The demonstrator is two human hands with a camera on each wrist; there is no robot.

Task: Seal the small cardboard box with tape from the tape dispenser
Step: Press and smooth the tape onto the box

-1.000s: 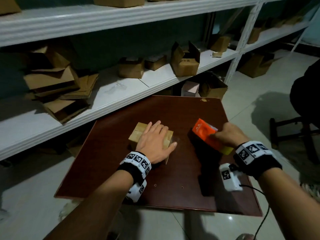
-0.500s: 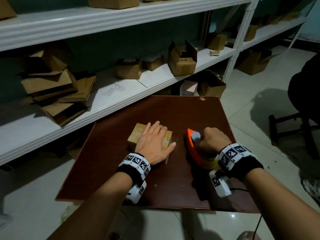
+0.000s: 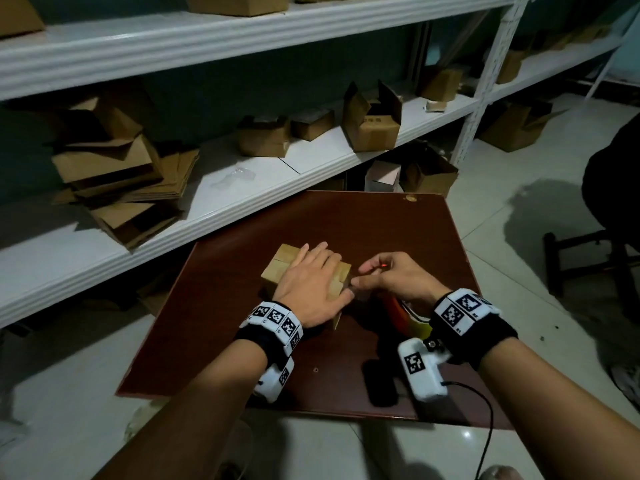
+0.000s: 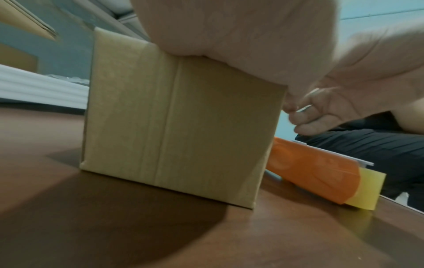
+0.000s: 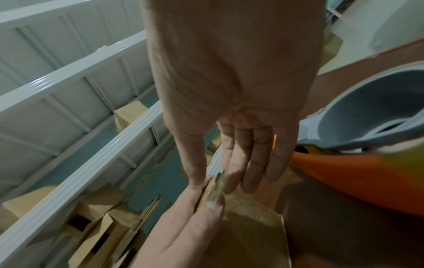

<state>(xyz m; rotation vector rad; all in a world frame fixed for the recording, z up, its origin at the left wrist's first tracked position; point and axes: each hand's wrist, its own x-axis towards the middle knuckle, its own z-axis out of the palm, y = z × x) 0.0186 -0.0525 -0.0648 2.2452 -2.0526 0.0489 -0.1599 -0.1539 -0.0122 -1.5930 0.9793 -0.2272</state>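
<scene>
The small cardboard box [image 3: 284,261] stands on the dark brown table [image 3: 381,230]. A tape strip runs down its near side [image 4: 179,130]. My left hand [image 3: 311,282] lies flat on its top, fingers straight, thumb out to the right. My right hand [image 3: 356,276] holds nothing; its fairly straight fingers [image 5: 252,163] reach the box's upper right edge beside the left thumb [image 5: 183,226]. I cannot tell whether a loose tape end lies under them. The orange tape dispenser [image 3: 398,311] lies on the table under my right wrist, its yellow roll [image 4: 367,188] showing.
White shelving [image 3: 242,188] with flattened and open cartons runs along the table's far left side. More cartons sit on the floor under it. A dark stool [image 3: 588,258] and a seated person in dark clothes [image 3: 613,188] are to the right.
My right hand lowered the dispenser onto the table, let go of it and moved left to the box's edge. The left hand stayed flat on the box.
</scene>
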